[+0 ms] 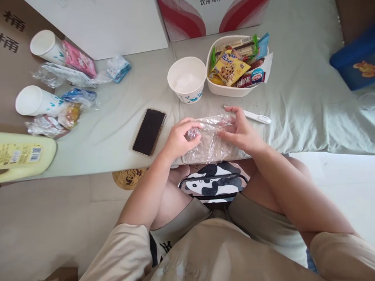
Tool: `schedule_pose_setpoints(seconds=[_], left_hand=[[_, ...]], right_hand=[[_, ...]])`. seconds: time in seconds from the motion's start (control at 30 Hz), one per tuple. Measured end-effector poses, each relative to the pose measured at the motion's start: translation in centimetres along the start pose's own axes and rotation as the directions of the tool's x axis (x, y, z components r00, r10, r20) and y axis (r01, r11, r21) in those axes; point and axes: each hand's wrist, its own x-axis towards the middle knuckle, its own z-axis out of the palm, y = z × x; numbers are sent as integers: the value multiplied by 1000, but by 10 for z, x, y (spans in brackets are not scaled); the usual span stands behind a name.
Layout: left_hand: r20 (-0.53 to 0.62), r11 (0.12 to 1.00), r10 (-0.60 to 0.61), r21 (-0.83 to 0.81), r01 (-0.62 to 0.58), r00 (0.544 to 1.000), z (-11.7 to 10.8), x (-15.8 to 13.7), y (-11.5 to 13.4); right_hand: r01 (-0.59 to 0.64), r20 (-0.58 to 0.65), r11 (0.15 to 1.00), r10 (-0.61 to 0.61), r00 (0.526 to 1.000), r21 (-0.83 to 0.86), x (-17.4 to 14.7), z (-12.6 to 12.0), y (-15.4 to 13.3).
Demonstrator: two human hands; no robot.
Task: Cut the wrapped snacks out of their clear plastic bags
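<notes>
A crumpled clear plastic bag [211, 146] lies at the front edge of the cloth-covered surface, between my two hands. My left hand [181, 136] curls its thumb and fingers round the bag's left side. On the other side, my right hand [244, 134] has its thumb on the plastic and some fingers behind it, with the index finger raised apart. Just beyond my right hand lies a white-handled utility knife [258, 117], partly hidden by the fingers. A white paper cup [189, 97] with a blue pattern stands behind the bag, with something whitish inside.
A white basket [228, 91] of packaged snacks stands right of the cup. A black phone [149, 132] lies left of my hands. Further left are two tipped paper cups [43, 43], wrapped snacks [78, 58] and a yellow jug [43, 156]. White boxes [131, 31] line the back.
</notes>
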Motion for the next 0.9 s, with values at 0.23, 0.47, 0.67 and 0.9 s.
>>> schedule_pose_setpoints(seconds=[0.23,0.47,0.67,0.9], left_hand=[[165,783,-333,-500,370,928,9,2,-6],[232,692,-360,-583,426,904,14,4,2],[262,716,-423,-491,497,868,2,6,5],[248,562,-393,-697,445,885,-7,7,12]], right_hand=[[92,-129,996,-94,987,-19,-2,4,-9],[-24,88,992,13,996,121,1,4,-10],[-49,26,990,46,999,129,-1,2,-14],[6,-6,926,-4,1000,377,-3,4,-20]])
